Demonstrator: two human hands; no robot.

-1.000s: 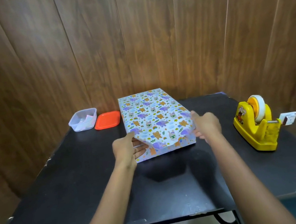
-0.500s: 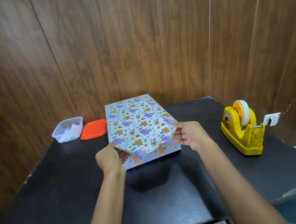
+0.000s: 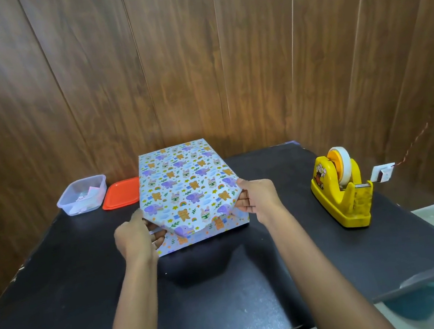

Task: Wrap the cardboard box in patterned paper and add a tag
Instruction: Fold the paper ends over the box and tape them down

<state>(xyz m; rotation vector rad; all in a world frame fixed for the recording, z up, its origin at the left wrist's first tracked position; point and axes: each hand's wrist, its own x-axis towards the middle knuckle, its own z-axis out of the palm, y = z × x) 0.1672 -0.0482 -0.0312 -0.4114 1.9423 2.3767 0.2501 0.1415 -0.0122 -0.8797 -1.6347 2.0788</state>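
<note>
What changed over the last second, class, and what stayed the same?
The right hand tucked its fingers into the near right corner of the wrapped box. The left hand still pinches its near left corner. The tape dispenser, tub and lid stayed put.

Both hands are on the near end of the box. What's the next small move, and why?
Probably press the paper flap flat against the near end of the box. The left hand and right hand pinch its side corners, but its lower edge looks loose and untaped; the tape dispenser stands on the right.
</note>
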